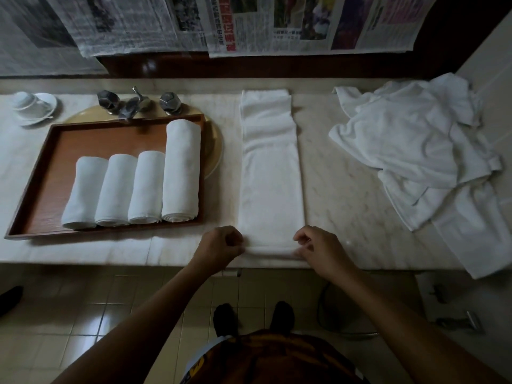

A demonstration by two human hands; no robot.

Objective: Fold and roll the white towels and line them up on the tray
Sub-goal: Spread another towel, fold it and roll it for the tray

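Note:
A white towel [270, 167] lies folded into a long narrow strip on the marble counter, running from the back towards me. My left hand [220, 246] pinches its near left corner and my right hand [318, 246] pinches its near right corner, where a small first turn of a roll shows. Left of the strip a brown wooden tray [52, 151] holds several rolled white towels [133, 189] side by side, the rightmost longer than the others.
A heap of loose white towels [415, 153] lies at the right and hangs over the counter's front edge. Behind the tray stand a metal tap with two handles [137, 102] and an upturned cup on a saucer [33, 105]. Newspapers [249, 23] cover the wall.

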